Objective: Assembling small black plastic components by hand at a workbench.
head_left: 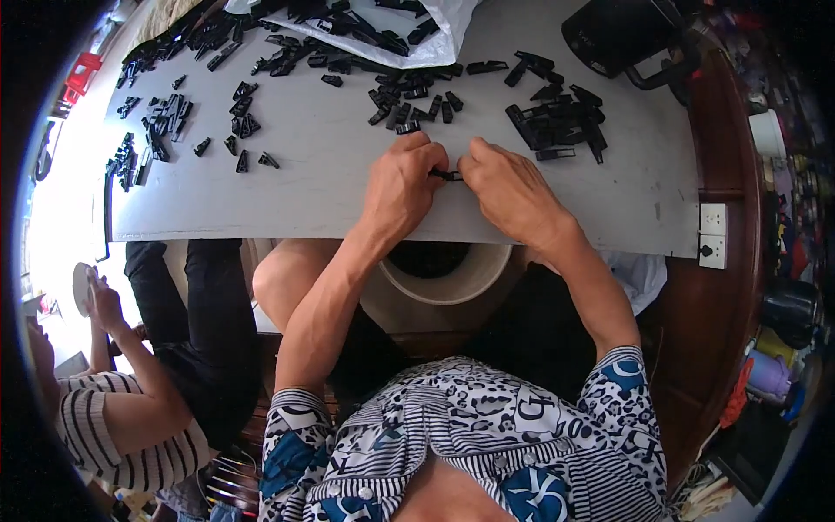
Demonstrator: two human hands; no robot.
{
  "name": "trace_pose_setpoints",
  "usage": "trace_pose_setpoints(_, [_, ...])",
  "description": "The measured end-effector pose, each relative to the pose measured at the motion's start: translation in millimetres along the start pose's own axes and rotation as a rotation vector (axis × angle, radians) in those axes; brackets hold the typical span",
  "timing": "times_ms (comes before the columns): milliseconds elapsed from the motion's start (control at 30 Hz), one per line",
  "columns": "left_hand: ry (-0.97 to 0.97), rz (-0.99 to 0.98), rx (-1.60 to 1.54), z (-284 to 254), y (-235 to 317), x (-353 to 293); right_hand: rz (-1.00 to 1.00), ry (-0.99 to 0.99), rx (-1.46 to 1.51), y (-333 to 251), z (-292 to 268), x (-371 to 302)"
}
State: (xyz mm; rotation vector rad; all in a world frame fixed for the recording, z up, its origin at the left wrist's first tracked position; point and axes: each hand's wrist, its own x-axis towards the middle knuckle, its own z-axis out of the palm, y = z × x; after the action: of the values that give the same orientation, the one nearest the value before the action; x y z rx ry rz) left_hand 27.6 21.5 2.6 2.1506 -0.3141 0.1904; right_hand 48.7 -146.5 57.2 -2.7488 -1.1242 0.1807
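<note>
Near the front of the grey table (pixel 330 204), my left hand (pixel 403 178) is closed with a small black plastic clip (pixel 448 176) between its fingertips. My right hand (pixel 509 187) pinches the other end of that same clip, so the piece spans the gap between both hands. Another black piece (pixel 407 128) shows just beyond the left knuckles. Loose black clips (pixel 413 91) lie a little farther away. To the right of my hands is a heap of longer black pieces (pixel 561 120).
A white plastic bag (pixel 444 43) of black parts lies at the far side. Several small piles (pixel 161 122) spread leftward. A black mug (pixel 613 39) stands far right. Below the table edge is a round bucket (pixel 461 291) with dark contents. At left sits another person (pixel 130 418).
</note>
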Motion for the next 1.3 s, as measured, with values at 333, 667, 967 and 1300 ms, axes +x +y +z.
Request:
trace_pose_setpoints(333, [0.05,-0.021,0.165,-1,-5,-5,-0.095,-0.015,-0.275,-7,2,8])
trace_pose_setpoints(667, [0.051,0.057,0.114,3,-14,-1,-0.494,-0.243,-0.455,-4,-7,27])
trace_pose_setpoints(967, [0.034,0.008,0.012,3,-12,7,-0.452,-0.295,-0.375,-4,-10,33])
trace_pose_setpoints(1300, [0.008,-0.007,0.07,3,-15,8,-0.482,-0.281,-0.333,2,-10,35])
